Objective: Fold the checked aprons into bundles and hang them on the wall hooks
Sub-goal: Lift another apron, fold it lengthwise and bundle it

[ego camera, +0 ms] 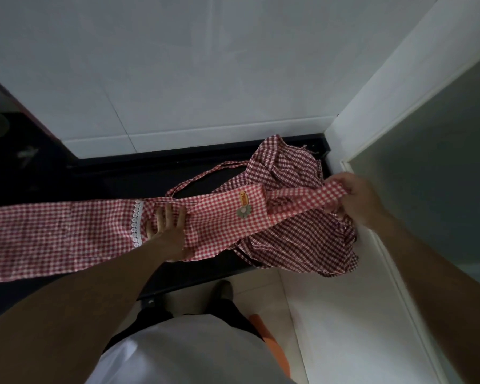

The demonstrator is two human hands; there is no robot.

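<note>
The person wears a white top, dark trousers, a dark shoe, forearms bare

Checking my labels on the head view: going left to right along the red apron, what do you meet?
White lace trim → left hand → orange label → right hand gripping the apron's end.

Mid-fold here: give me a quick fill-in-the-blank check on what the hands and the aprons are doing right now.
1. The left hand presses flat on the ____ checked apron.
2. The right hand ____ one end of that apron.
3. The darker checked apron lies ____ the lighter one.
4. The lace trim is ____ in colour.

Missing words: lighter; grips; under; white
</note>
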